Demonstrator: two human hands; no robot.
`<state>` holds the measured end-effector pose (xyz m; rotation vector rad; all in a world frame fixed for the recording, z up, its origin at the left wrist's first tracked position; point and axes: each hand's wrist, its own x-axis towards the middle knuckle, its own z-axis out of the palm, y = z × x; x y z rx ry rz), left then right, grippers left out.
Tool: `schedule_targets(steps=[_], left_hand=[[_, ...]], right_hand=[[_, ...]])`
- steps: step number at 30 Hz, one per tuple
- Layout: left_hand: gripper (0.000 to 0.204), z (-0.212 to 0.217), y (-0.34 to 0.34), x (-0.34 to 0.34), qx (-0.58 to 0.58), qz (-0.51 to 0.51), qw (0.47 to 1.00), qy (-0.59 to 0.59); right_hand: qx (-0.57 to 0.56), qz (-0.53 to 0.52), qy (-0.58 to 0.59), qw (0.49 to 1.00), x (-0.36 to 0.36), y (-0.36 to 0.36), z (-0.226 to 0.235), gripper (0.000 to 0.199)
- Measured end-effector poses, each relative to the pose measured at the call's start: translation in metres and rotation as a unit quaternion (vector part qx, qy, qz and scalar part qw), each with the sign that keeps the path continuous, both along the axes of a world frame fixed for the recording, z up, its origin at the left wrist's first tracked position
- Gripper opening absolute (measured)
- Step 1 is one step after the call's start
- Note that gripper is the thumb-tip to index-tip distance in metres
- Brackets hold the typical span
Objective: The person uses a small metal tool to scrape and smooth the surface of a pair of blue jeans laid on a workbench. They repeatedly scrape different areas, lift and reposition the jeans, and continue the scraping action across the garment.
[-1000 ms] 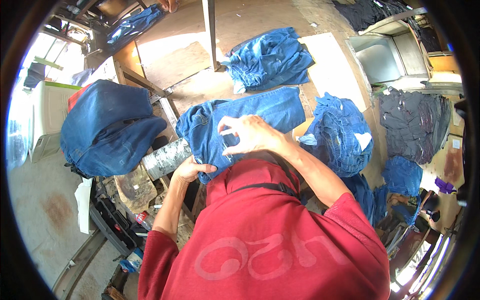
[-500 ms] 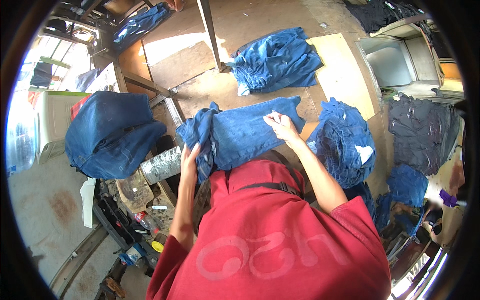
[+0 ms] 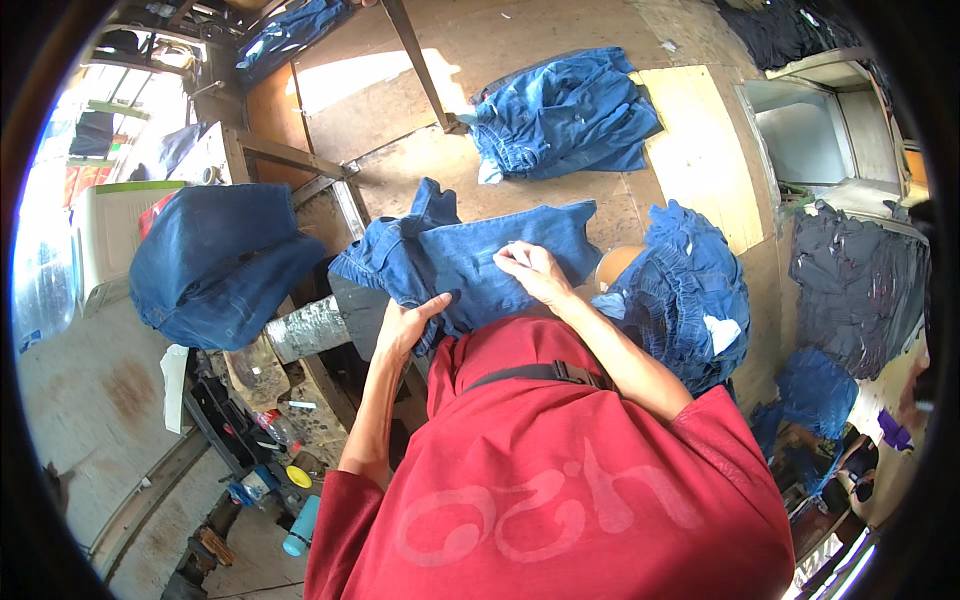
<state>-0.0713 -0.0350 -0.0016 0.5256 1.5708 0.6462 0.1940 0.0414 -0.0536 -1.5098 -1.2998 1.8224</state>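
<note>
A pair of blue jeans [image 3: 510, 236] lies across in front of my waist, its left end bunched and its right end spread flatter. My left hand [image 3: 408, 322] is closed on the near edge of the bunched part, thumb on top and the other fingers hidden by the cloth. Over the middle of the flatter part, my right hand [image 3: 535, 272] is closed in a pinch. What sits between its fingertips, if anything, is too small to tell.
A gathered heap of denim [image 3: 690, 290] stands close on my right, and dark blue denim [image 3: 215, 265] drapes over something at left. Ahead, a denim pile [image 3: 565, 110] lies on the floor beside a wooden post [image 3: 418, 60]. A metallic-wrapped cylinder [image 3: 308, 330] juts out at left.
My left hand has shifted right and nearer to me, its grip now on the near edge. The right hand has moved left and slightly nearer over the cloth. The jeans' left end is bunched differently.
</note>
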Motion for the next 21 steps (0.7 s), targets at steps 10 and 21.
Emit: schedule_targets(steps=[10, 21], left_hand=[[0.052, -0.013, 0.004, 0.013, -0.083, 0.259, 0.892, -0.361], [0.083, -0.034, 0.086, -0.024, 0.099, 0.015, 0.97, 0.22]], right_hand=[[-0.048, 0.002, 0.017, 0.999, 0.003, 0.004, 0.01, 0.026], [-0.113, -0.047, -0.072, 0.99, -0.006, 0.0, 0.009, 0.028]])
